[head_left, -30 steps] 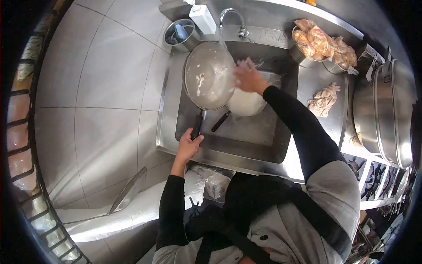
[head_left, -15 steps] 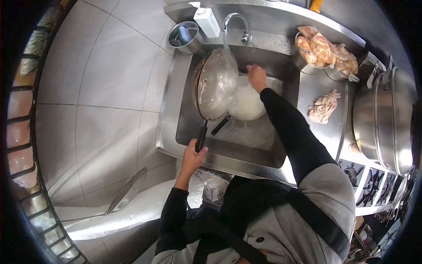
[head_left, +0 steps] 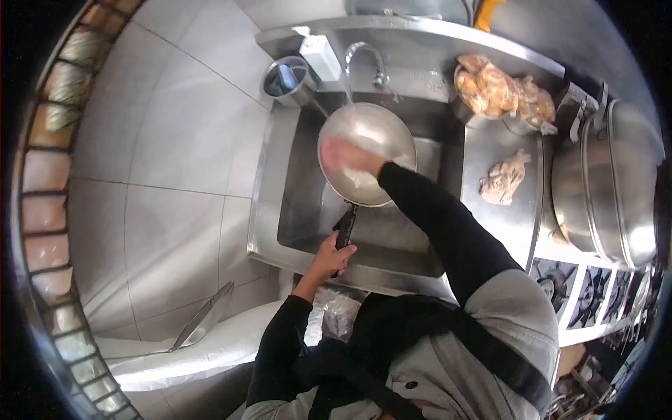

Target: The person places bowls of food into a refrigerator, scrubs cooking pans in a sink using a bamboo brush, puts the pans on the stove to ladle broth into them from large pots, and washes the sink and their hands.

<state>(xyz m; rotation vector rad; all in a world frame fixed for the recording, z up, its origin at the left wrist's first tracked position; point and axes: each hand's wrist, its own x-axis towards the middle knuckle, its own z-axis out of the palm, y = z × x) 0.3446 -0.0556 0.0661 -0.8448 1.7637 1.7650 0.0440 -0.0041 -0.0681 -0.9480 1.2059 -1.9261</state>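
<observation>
Over the steel sink (head_left: pixel 294 203), a round metal frying pan (head_left: pixel 388 136) sits with its pale, shiny surface toward me. My left hand (head_left: pixel 332 256) is wrapped around its black handle (head_left: pixel 345 227) near the front edge of the sink. My right hand (head_left: pixel 346 155) is on or just above the left part of the pan's surface, smeared by motion. Whether it holds anything I cannot make out. A curved faucet (head_left: pixel 364 47) stands behind the pan, with a stream of water falling at the pan's far edge.
Left of the faucet stand a white pump bottle (head_left: pixel 320 57) and a metal pot (head_left: pixel 301 92). Bagged meat (head_left: pixel 490 91) sits at the back right, near a crumpled cloth-like lump (head_left: pixel 505 178). A large steel pot (head_left: pixel 595 185) stands farther right, beside burners (head_left: pixel 584 294).
The pan has tilted and shifted right, and the second, white-looking pan beneath is now hidden. My right hand has moved left onto the pan. My left hand still grips the handle.
</observation>
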